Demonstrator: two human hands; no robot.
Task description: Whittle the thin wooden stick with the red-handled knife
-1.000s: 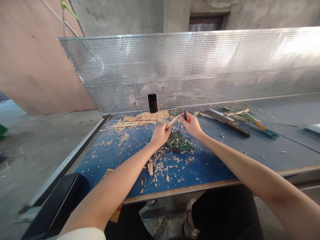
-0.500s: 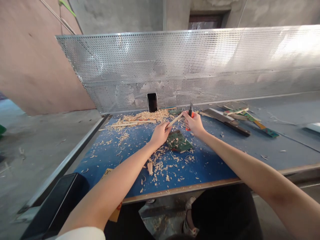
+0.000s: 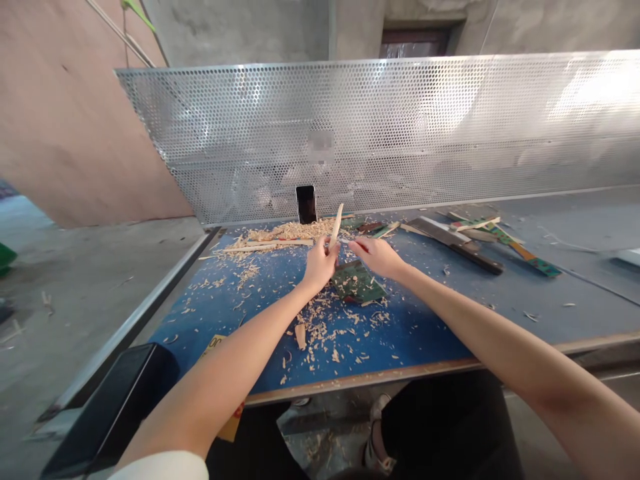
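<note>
My left hand (image 3: 319, 265) is closed around a thin, pale wooden strip (image 3: 338, 221), which stands nearly upright with its upper end above the fingers. Closed on a utility knife, my right hand (image 3: 381, 257) is just to the right. The knife's blade (image 3: 344, 241) points left and reaches the strip near my left fingers; the handle is mostly hidden in the hand. Below both hands lies a dark green flat piece (image 3: 356, 283) sprinkled with shavings. Behind my left hand, more pale strips (image 3: 280, 245) lie by a heap of wood shavings (image 3: 300, 231).
A phone (image 3: 307, 204) leans against the perforated metal screen (image 3: 400, 133) at the back. On the right lie a handsaw (image 3: 453, 243) and several painted wooden slats (image 3: 520, 250). A black box-like object (image 3: 117, 407) sits at the front left, beside the blue tabletop (image 3: 210, 327).
The strip has swung from slanting between both hands to nearly upright in my left hand. My right hand has turned, bringing the knife from blade-up to pointing left at the strip.
</note>
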